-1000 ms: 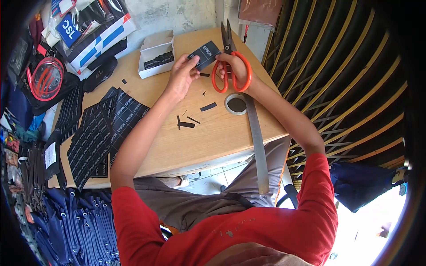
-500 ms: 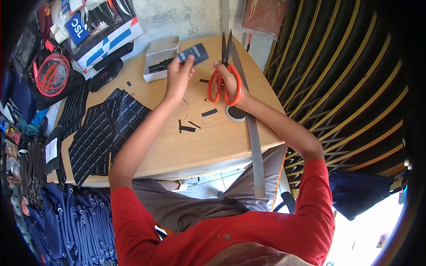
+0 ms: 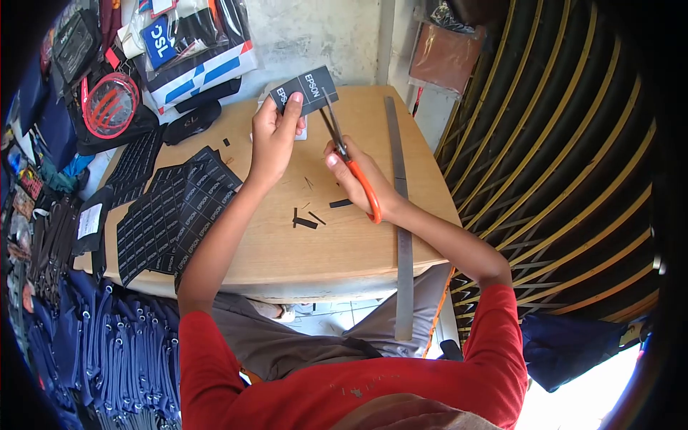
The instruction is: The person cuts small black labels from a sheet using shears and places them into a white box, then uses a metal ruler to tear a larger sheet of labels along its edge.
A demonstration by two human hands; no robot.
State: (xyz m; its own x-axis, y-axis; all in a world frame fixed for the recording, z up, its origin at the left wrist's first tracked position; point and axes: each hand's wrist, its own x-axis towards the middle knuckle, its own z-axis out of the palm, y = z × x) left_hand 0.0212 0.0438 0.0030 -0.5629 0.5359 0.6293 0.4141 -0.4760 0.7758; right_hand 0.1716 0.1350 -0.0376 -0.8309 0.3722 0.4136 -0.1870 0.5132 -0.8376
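My left hand (image 3: 272, 140) pinches a short dark strip of EPSON labels (image 3: 313, 86) between thumb and fingers, held up over the table. In my right hand (image 3: 364, 179) is a pair of scissors with orange handles (image 3: 370, 197), its blades pointing up and left. The blade tips overlap the right part of the strip, close to its printed EPSON word. Small dark offcuts (image 3: 305, 223) lie on the wood below the hands. Farther left, larger EPSON label sheets (image 3: 147, 229) lie in an overlapping pile.
A long metal ruler (image 3: 405, 287) lies under my right forearm and sticks out past the front edge of the table (image 3: 287, 265). A white box (image 3: 302, 135) is mostly hidden behind my left hand. Blue lanyards (image 3: 129, 351) hang at the left; a folding metal gate (image 3: 552, 165) stands at right.
The scissors have tipped to the left, and their blades have come over the label strip. My left hand has turned the strip and now covers most of the white box. The camera view has shifted.
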